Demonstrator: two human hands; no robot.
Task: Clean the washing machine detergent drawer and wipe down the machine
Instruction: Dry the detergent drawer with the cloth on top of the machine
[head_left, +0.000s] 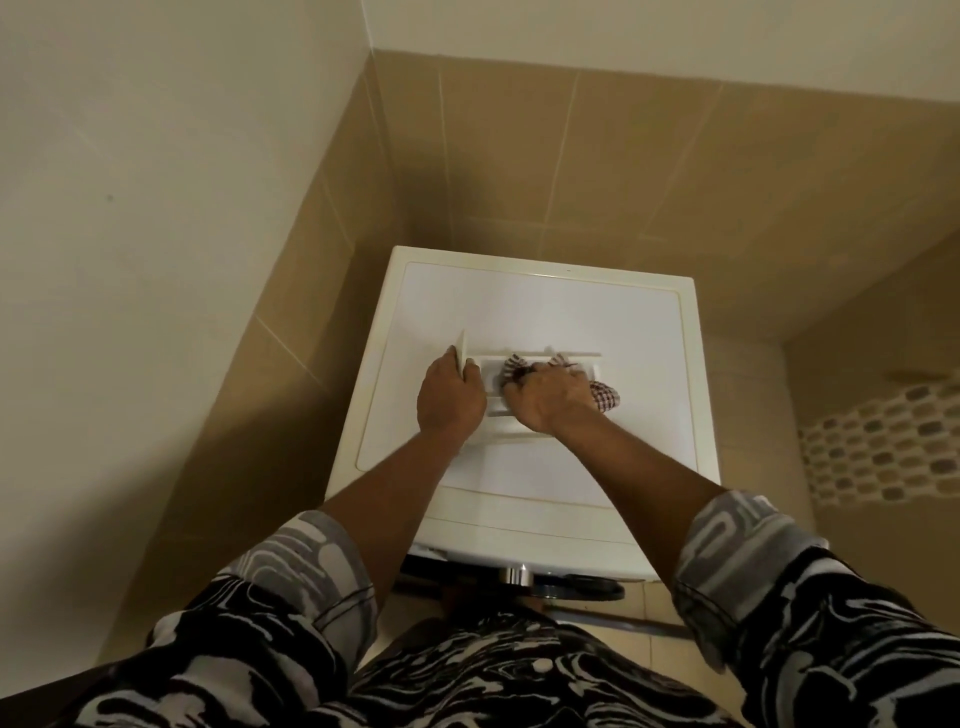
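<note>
With the detergent drawer (496, 410) lying on the washing machine (545, 312) top under our hands, our left hand (451, 397) grips its end, likely to steady it, while our right hand (550, 397) clutches a checked cloth (605, 396), scrubbing its compartments.

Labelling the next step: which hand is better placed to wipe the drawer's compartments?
Right, probably. The right hand grips the checked cloth over the detergent drawer compartments; the left hand holds the drawer's front panel, steadying it on the washing machine top.
</note>
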